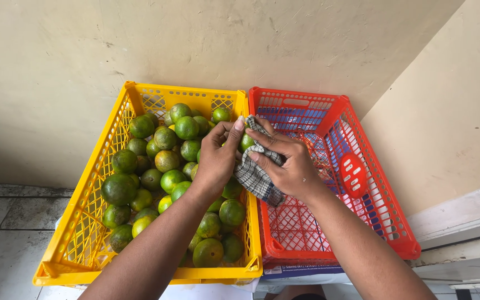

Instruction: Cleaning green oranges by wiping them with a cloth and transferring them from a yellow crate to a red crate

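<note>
Left hand [218, 158] grips a green orange [246, 141] above the crates' shared rim while right hand [287, 164] presses a checked cloth [254, 175] round it, yellow crate [84, 233] at 9 o'clock, red crate [387, 216] at 3 o'clock.

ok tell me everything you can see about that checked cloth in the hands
The checked cloth is a small woven rag in a grey, white and dark plaid, soft and crumpled. It is wrapped around a green citrus fruit, with a loose end hanging down over the seam between the yellow crate and the red crate. The right hand presses it against the fruit; the left hand grips from the other side.
</note>
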